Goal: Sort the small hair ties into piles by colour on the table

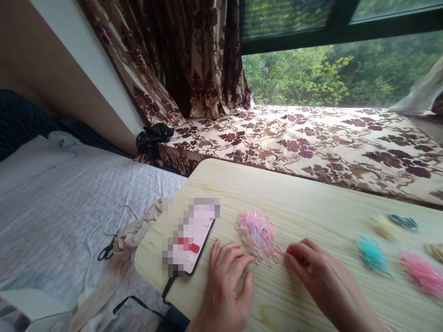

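Note:
A loose pile of thin, mostly pink strands [258,233], with some pale blue and cream ones, lies on the light wood-grain table [297,189]. They look like small elastic bands, but the blur hides their exact kind. My left hand [228,279] rests palm down at the pile's near left edge, its fingers apart and nothing held. Right of the pile, thumb and forefinger of my right hand [311,263] are pinched together. A thin pink strand from the pile's edge reaches those fingertips.
A phone [194,240], partly blurred out, lies left of the pile with a black cable. Toward the right are a turquoise bunch [373,252], a pink bunch [420,272], a cream bunch [384,227] and a dark teal bunch [403,221]. A bed [69,203] adjoins the table's left.

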### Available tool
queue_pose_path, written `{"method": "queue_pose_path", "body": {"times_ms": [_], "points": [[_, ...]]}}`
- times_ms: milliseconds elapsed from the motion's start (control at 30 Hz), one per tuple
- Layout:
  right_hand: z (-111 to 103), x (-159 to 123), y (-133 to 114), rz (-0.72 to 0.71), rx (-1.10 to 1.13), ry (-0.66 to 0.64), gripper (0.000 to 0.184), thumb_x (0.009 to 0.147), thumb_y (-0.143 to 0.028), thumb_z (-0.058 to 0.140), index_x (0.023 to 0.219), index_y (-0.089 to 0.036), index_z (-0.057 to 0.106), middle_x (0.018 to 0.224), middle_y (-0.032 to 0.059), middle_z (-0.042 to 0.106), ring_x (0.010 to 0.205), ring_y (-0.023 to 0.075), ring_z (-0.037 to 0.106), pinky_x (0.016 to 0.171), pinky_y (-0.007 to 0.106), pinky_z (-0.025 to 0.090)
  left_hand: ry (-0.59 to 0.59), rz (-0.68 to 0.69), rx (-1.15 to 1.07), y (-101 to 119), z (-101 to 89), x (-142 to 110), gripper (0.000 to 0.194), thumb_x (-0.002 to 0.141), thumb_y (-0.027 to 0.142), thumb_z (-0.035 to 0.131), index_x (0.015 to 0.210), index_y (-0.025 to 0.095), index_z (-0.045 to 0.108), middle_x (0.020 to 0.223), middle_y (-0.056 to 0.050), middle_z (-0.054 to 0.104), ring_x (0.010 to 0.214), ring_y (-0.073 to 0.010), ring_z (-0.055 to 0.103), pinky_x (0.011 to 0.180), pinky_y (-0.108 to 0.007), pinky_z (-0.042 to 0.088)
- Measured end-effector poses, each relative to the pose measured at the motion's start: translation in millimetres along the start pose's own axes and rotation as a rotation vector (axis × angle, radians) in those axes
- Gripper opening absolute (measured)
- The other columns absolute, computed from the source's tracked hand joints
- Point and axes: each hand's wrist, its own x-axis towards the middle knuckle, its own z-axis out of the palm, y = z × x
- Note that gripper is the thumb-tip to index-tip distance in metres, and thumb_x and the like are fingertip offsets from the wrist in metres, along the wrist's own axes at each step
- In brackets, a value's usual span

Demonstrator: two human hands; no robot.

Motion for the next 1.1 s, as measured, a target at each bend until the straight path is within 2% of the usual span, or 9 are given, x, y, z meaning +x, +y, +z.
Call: {"method": "queue_pose_path", "body": {"times_ms": [100,200,333,567,667,800,867,967,1100], "points": [[-3,2,-4,-0.017,-0.007,-0.008,0.038,0.094,-0.048,0.045,0.070,-0.026,0.066,0.074,0.0019,0.065,0.058,0.0151,0.062,0.051,0.028,0.041,-0.002,-0.009,-0.006,1,-1.3,0,0.033,0.085,0.006,0.049,0.111,0.022,0.062,0.103,-0.006,0.071,0.115,-0.0241,0.063,0.119,-0.057,0.031],[-7,2,-5,-0.036,0.011,-0.017,0.041,0.094,-0.048,0.042,0.067,-0.025,0.064,0.071,0.0026,0.064,0.059,0.0160,0.063,0.053,0.028,0.044,0.003,-0.011,-0.011,1,-1.4,0,0.033,0.084,0.007,0.050,0.111,0.022,0.062,0.103,-0.006,0.071,0.115,-0.0241,0.063,0.119,-0.055,0.031],[-11,-1,-3,-0.026,0.051,-0.031,0.040,0.095,-0.049,0.043,0.070,-0.025,0.064,0.073,0.0028,0.066,0.063,0.0161,0.065,0.057,0.027,0.049,0.011,-0.008,-0.021,1,-0.6,0,0.032,0.084,0.007,0.050,0.110,0.023,0.061,0.103,-0.004,0.071,0.114,-0.0237,0.063,0.119,-0.055,0.030],[-18,-7,-3,-0.043,0.065,-0.003,0.047,0.097,-0.055,0.041,0.070,-0.026,0.066,0.071,0.0029,0.065,0.057,0.0144,0.063,0.053,0.026,0.047,-0.016,-0.024,-0.024,2,-1.9,1,0.032,0.085,0.007,0.050,0.111,0.023,0.061,0.103,-0.005,0.070,0.116,-0.0239,0.062,0.120,-0.055,0.029],[-21,-9,2,-0.043,0.046,0.028,0.042,0.096,-0.054,0.045,0.077,-0.027,0.070,0.080,0.0040,0.069,0.060,0.0145,0.065,0.055,0.026,0.049,-0.021,-0.035,-0.029,2,-2.1,1,0.032,0.086,0.008,0.049,0.111,0.022,0.061,0.103,-0.006,0.070,0.116,-0.0244,0.062,0.119,-0.056,0.030],[-16,-6,10,-0.082,0.011,0.028,0.039,0.097,-0.047,0.041,0.107,-0.027,0.074,0.088,0.0057,0.072,0.062,0.0154,0.067,0.056,0.026,0.051,-0.023,-0.038,-0.032,3,-1.8,0,0.032,0.086,0.007,0.049,0.111,0.023,0.061,0.104,-0.005,0.071,0.116,-0.0241,0.062,0.119,-0.056,0.029],[-12,-4,11,-0.102,-0.024,-0.010,0.039,0.098,-0.042,0.040,0.115,-0.028,0.072,0.092,0.0052,0.073,0.066,0.0156,0.069,0.057,0.026,0.051,-0.030,-0.034,-0.030,3,-1.8,0,0.032,0.086,0.007,0.049,0.111,0.023,0.061,0.104,-0.005,0.070,0.116,-0.0238,0.062,0.119,-0.056,0.029],[-12,-4,13,-0.112,-0.077,-0.048,0.035,0.099,-0.041,0.041,0.106,-0.030,0.074,0.093,0.0035,0.072,0.071,0.0161,0.070,0.058,0.026,0.051,-0.037,-0.032,-0.031,3,-2.2,0,0.033,0.086,0.006,0.049,0.112,0.024,0.060,0.105,-0.005,0.070,0.117,-0.0236,0.061,0.119,-0.055,0.028],[-17,-8,18,-0.106,-0.095,-0.026,0.033,0.098,-0.045,0.045,0.097,-0.029,0.073,0.091,0.0033,0.072,0.069,0.0157,0.069,0.058,0.026,0.050,-0.023,-0.028,-0.034,2,-2.3,1,0.033,0.086,0.005,0.049,0.112,0.024,0.058,0.104,-0.004,0.070,0.117,-0.0228,0.061,0.119,-0.053,0.028]]}}
